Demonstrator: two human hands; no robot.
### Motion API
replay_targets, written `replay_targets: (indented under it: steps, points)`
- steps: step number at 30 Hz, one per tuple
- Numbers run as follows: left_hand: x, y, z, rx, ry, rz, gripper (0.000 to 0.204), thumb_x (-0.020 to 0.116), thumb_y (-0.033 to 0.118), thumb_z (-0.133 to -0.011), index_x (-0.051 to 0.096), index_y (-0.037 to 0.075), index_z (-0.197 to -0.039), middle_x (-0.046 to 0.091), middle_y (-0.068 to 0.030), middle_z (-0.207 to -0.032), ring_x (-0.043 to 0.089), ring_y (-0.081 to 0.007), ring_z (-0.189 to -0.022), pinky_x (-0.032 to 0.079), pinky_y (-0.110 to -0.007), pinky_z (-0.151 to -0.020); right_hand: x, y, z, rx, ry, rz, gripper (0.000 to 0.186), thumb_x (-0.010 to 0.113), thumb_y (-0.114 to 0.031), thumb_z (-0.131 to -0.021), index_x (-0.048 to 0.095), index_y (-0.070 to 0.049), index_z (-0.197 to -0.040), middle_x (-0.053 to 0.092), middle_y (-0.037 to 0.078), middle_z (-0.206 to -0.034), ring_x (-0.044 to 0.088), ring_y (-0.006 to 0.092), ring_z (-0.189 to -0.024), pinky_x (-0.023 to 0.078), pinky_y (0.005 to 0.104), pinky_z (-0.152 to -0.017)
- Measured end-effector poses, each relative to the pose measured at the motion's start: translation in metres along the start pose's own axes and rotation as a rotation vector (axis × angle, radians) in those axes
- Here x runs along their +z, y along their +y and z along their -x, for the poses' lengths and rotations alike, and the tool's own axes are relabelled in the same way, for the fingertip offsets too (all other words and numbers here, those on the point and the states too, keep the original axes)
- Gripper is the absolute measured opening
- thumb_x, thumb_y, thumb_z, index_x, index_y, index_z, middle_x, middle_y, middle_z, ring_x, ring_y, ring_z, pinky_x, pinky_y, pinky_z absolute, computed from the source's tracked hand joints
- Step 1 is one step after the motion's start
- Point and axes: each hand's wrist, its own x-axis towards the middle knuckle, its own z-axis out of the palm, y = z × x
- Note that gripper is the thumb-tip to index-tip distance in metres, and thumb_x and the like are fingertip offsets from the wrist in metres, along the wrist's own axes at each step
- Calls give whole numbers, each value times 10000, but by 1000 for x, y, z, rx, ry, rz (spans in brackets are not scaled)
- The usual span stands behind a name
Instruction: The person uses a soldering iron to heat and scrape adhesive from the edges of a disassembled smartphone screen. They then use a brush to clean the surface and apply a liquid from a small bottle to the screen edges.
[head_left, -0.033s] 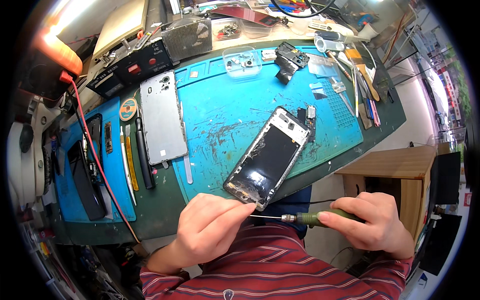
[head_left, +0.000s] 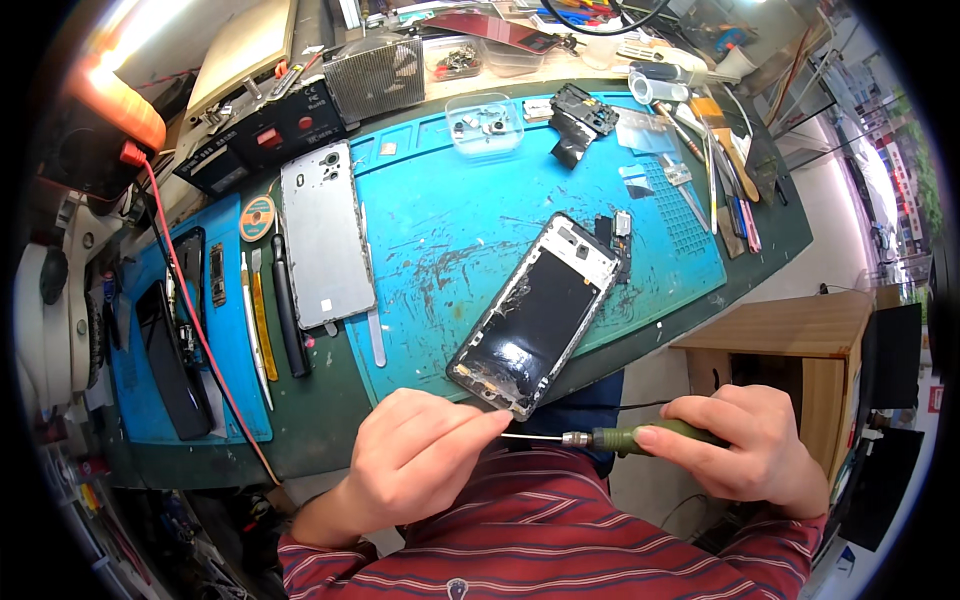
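Observation:
My right hand grips a green-handled tool with a metal collar, a thin shaft and a black cord. My left hand is closed, its fingertips pinched at the far end of that shaft. Just beyond both hands an opened phone, black inside with a white-silver frame and cracked-looking lower part, lies tilted on the blue mat, its lower end at the mat's front edge. A small black component with a silver part lies beside its upper end.
A grey phone panel, black phones and slim tools lie left. A clear container and black parts sit behind. Brushes and tools line the right. An orange device stands back left, a wooden cabinet right.

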Motion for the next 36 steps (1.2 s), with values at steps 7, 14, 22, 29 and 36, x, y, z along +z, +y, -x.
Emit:
replay_targets:
  steps: [7, 14, 22, 29, 36]
  points:
    - [-13, 5, 7, -11, -62, 56, 405, 679, -158, -672, 805, 9, -1019, 726, -42, -781, 687, -225, -665, 515, -344, -602, -2, 1, -1, -103, -8, 29, 587, 812, -178, -791, 807, -311, -1363, 695, -38, -991, 538, 76, -640, 418, 226, -513]
    - [-30, 1, 19, -224, 59, -120, 205, 712, -93, -755, 732, 74, -872, 708, -33, -758, 670, -216, -637, 523, -339, -568, 3, 3, 2, 82, 75, 37, 600, 811, -75, -808, 788, -193, -1396, 685, -2, -999, 573, 126, -656, 443, 285, -516]
    - [-8, 6, 18, 175, -230, -27, 345, 847, 421, -945, 746, 98, -875, 661, 18, -745, 621, -182, -667, 461, -327, -606, 24, 0, -19, 193, 32, 115, 624, 837, 3, -786, 761, -108, -1395, 678, 56, -1002, 628, 206, -711, 496, 342, -583]
    - [12, 2, 13, -168, -44, -470, 1008, 805, 657, -869, 548, -25, -1565, 671, -135, -1360, 628, -309, -1180, 478, -462, -992, 31, 2, -20, 176, 49, 159, 692, 750, -22, -778, 750, -171, -1454, 630, 10, -995, 557, 146, -676, 469, 299, -537]
    - [16, 5, 8, -185, -103, -506, 1256, 909, 639, -747, 400, -72, -1648, 706, -112, -1332, 592, -288, -1180, 435, -458, -1046, 34, 0, -19, 180, 54, 158, 677, 752, -21, -779, 759, -172, -1439, 643, 4, -1003, 559, 139, -669, 477, 293, -530]
